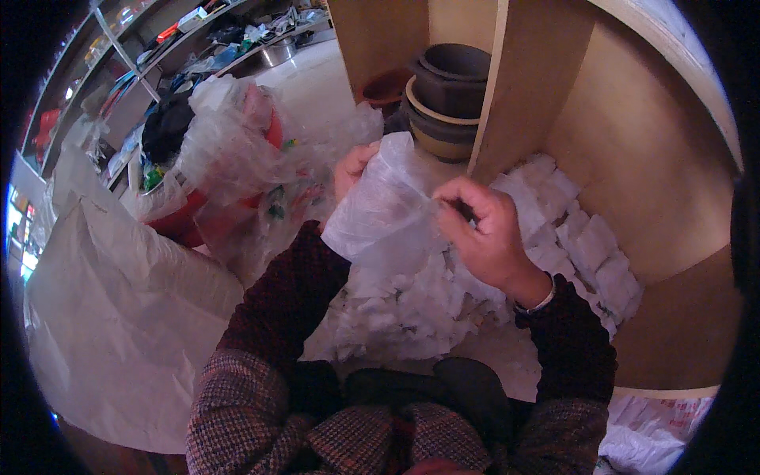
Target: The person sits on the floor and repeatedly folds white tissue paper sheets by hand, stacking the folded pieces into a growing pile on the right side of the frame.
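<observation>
My left hand (pixel 354 169) grips the far left side of a thin, translucent white plastic bag (pixel 386 208), its lower fingers hidden behind the plastic. On the bag's right side, my right hand (pixel 484 228) pinches the edge between thumb and forefinger. Whether anything lies inside the bag cannot be told. Below both hands spreads a heap of crumpled white pieces (pixel 409 314), thin like paper or plastic. Several folded white packets (pixel 588 243) are piled to the right, against a wooden panel.
Stacked plant pots (pixel 454 89) stand in a wooden compartment (pixel 540 89) ahead. Clear plastic bags (pixel 225 136) cover a red container (pixel 184 219) at the left. Nearer is a large pale sack (pixel 119 309). Cluttered shelves (pixel 136 71) line the far left.
</observation>
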